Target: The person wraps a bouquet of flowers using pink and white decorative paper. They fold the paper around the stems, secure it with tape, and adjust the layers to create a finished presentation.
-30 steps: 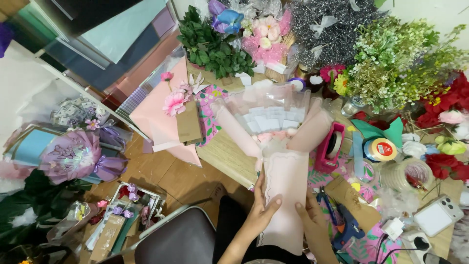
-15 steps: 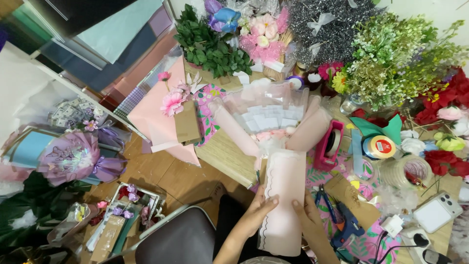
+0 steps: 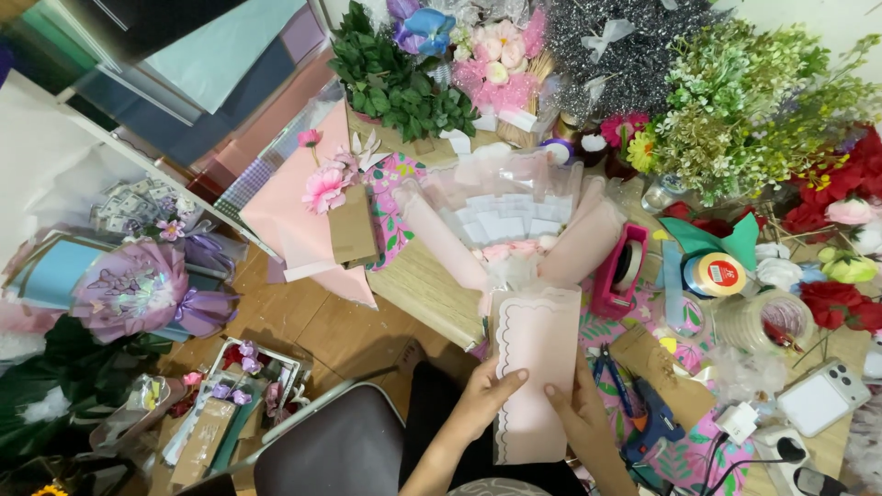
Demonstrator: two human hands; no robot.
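Both my hands hold a folded sheet of pale pink wrapping paper (image 3: 536, 358) with a dark scalloped line along its left edge. My left hand (image 3: 484, 400) grips its lower left side, thumb on top. The sheet's lower right side is in my right hand (image 3: 574, 409). The sheet's top edge touches the base of a pink-wrapped bouquet (image 3: 507, 225) that lies on the wooden table (image 3: 432, 289), with white slips and small pink flowers inside it.
A pink tape dispenser (image 3: 622, 268), tape rolls (image 3: 717, 274), a blue glue gun (image 3: 654, 424) and a phone (image 3: 820, 397) lie at the right. Artificial flowers and greenery (image 3: 753, 101) line the back. A purple bouquet (image 3: 138, 289) and a chair back (image 3: 322, 450) are at the left.
My hands have shifted slightly down the pink sheet, and the sheet now lies straighter below the bouquet. Nothing else has moved.
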